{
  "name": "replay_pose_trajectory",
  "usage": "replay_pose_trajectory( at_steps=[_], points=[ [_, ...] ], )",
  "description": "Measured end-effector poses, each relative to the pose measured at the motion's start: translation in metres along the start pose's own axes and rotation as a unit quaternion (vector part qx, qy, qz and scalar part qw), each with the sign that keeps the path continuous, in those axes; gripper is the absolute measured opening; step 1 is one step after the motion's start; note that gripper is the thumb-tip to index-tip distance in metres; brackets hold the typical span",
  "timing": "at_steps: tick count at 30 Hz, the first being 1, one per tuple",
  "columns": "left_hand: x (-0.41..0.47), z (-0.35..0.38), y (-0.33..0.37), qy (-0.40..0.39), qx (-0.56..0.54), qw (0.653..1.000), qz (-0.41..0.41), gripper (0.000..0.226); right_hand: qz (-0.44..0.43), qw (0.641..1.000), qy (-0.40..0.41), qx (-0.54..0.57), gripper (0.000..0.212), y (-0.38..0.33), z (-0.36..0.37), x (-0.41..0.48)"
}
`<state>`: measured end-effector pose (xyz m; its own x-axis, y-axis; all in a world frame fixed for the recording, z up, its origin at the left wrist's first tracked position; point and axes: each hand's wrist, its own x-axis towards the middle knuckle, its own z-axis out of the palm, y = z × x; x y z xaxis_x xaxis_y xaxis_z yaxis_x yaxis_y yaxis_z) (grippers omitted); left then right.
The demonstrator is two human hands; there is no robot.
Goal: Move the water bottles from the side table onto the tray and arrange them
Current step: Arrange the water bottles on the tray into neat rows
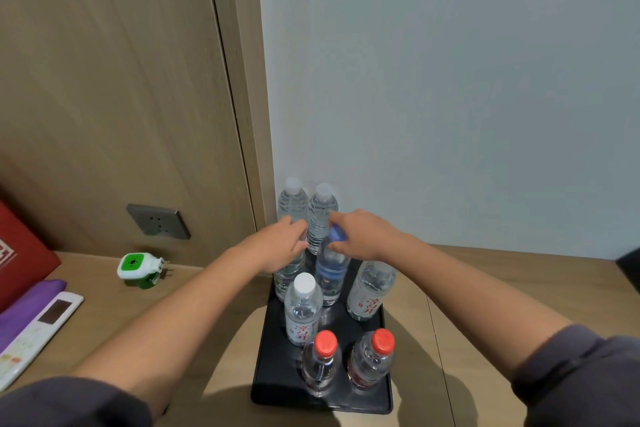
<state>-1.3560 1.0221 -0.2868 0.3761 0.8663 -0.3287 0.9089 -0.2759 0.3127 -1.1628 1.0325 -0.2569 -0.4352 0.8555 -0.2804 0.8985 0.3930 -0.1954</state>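
Both forearms extend forward and converge, left hand (277, 246) palm-down with fingers loosely curled, right hand (363, 236) palm-down with fingertips pinched inward, dark sleeves pushed up.

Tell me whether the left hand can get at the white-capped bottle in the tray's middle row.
Probably yes. The white-capped bottle stands just below the left hand, its cap uncovered; the red-capped bottles sit nearer the person, leaving that side free.
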Motion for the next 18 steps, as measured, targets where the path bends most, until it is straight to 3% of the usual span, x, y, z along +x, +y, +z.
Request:
replay_pose_trajectory(
  at_steps=[10,15,18],
  points=[
    [0.0,-0.001,0.004,0.013,0.001,1.0,0.005,0.018,-0.019,0.998,-0.04,-0.04,0.033,0.028,-0.022,0.009],
    [0.0,0.0,0.001,0.017,-0.004,1.0,0.006,0.017,-0.006,1.0,-0.011,0.009,0.016,0.031,-0.02,0.012],
    [0.002,0.0,0.001,0.019,-0.007,1.0,0.005,0.016,0.053,0.997,-0.001,-0.059,0.036,0.028,-0.022,0.015]
  ],
)
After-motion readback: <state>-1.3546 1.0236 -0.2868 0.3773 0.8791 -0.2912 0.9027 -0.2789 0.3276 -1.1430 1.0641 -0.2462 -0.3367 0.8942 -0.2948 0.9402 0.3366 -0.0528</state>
